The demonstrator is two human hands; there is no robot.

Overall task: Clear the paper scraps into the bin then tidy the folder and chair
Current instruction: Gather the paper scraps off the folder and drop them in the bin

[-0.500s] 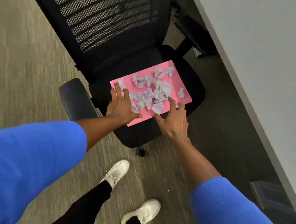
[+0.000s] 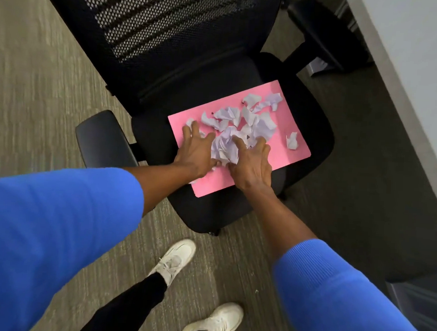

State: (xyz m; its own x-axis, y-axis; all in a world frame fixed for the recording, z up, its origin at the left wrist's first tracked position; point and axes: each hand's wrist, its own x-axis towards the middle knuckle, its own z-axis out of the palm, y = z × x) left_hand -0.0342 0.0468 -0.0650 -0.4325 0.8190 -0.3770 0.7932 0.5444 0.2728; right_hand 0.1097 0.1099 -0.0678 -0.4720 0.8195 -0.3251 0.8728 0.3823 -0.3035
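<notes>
The person stands over a black mesh-backed office chair (image 2: 216, 93) with both arms reaching down to its seat. A flat pink paper folder (image 2: 289, 113) lies on the seat cushion, and crumpled white paper scraps (image 2: 251, 116) are strewn across it.

Half a second ago the two hands sat at the near edge of the folder, fingers spread and well apart, with the scraps loose between and beyond them. Now they have drawn in toward each other. The left hand (image 2: 196, 151) and the right hand (image 2: 253, 165) press from either side on a bunched clump of scraps (image 2: 225, 147) at the near middle of the folder. Each hand's grip is part-curled against the paper, cupping and raking rather than fully clamped; the fingers have not closed around the wad.

So the gathering has begun, though it is only partly done by my reckoning. Several scraps lie farther back on the folder, ungathered, and one stray scrap (image 2: 292, 141) sits alone toward the folder's right edge, well apart from the pile. These will likely need another sweep before everything can be lifted.

No bin can be identified with confidence from where the camera looks. The folder and chair remain to be tidied. A grey worktop (image 2: 411, 49) runs along the right, and the carpeted floor (image 2: 38, 77) lies beneath.
</notes>
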